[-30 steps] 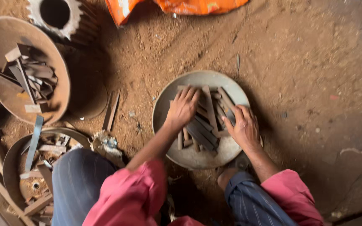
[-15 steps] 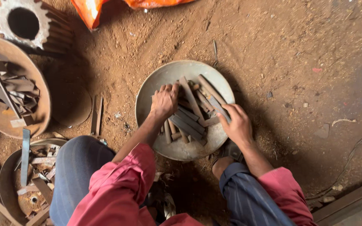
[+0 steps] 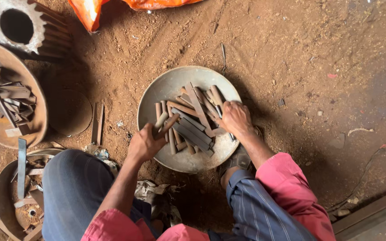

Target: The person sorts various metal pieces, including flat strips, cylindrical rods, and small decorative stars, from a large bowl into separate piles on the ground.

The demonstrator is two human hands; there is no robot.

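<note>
Head view, near edge first: two knees, left in plain grey-blue cloth (image 3: pixel 72 187), right in striped blue cloth (image 3: pixel 255 209), pink sleeves (image 3: pixel 291 192) above both. A crumpled rag (image 3: pixel 155 192) lies on the dirt between the legs.

Left hand (image 3: pixel 144 143) sits at the near-left rim of the round metal pan (image 3: pixel 166 89). Fingers are curled tight around two or three short metal bars (image 3: pixel 164 121), lifted at a tilt over the rim; exact count in the fist is unclear. Right hand (image 3: pixel 234 118) is at the pan's right side, palm down, fingers bent onto the pile of flat metal strips (image 3: pixel 193 129). Whether it actually grips a strip I cannot tell; fingertips are hidden.

Pan rests on bare dirt floor (image 3: pixel 291 67), between the two feet. The pile holds roughly fifteen pieces, mixed grey and rusty brown, mostly lying parallel and slanting; overlaps block an exact count.

Left of the pan: two thin bars (image 3: pixel 97 122) lie side by side on the dirt, just beside a shallow round dish (image 3: pixel 70 111). Further left, two more pans of scrap: one at lower left (image 3: pixel 5 192) with a long flat bar (image 3: pixel 21 167) across its rim, one larger at mid left (image 3: pixel 36 116), stacked with strips.

Far edge: one large toothed gear (image 3: pixel 27 18) at top left, one orange bag (image 3: pixel 90 13) at top centre.
</note>
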